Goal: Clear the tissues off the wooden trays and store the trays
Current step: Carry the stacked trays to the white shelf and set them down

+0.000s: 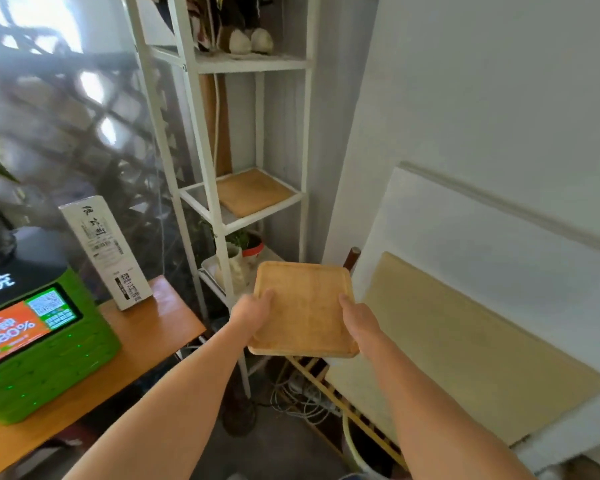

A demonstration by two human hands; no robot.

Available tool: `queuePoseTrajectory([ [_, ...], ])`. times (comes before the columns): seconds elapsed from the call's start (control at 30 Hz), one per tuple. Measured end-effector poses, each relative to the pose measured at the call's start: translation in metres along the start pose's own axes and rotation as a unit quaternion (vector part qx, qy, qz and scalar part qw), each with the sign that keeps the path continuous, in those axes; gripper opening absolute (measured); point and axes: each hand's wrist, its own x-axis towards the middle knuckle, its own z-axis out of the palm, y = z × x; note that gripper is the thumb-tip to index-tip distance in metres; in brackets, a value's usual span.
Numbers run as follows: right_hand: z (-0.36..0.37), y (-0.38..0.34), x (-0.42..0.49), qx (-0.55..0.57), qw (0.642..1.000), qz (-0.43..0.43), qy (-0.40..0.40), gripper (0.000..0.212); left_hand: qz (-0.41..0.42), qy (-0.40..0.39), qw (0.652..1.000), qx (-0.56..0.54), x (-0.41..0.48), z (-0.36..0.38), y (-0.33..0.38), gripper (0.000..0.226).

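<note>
Ahead, white shelf rack (219, 202), potted plants (246, 244).

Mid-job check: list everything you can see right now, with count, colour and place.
wooden tray: 1, light wood, no tissues on it, held in front of the rack
second tray: 1, light wood, on the rack's middle shelf
shelf rack: 1, white, centre
potted plants: 2, green, lower shelf
green machine: 1, green with screen, on table at left
table: 1, orange-brown, left
white box: 1, upright on table
boards: 2, white and tan, leaning on right wall
cables: white, floor
hands: left hand, right hand, gripping tray's sides
</note>
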Motion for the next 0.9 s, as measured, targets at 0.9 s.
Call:
queuePoseTrajectory([
  [0.9, 0.050, -0.315, 0.310, -0.111, 0.980, -0.134, -0.095, 0.063, 0.005, 0.129, 0.963, -0.237, 0.241, -0.077, 0.196, 0.050],
])
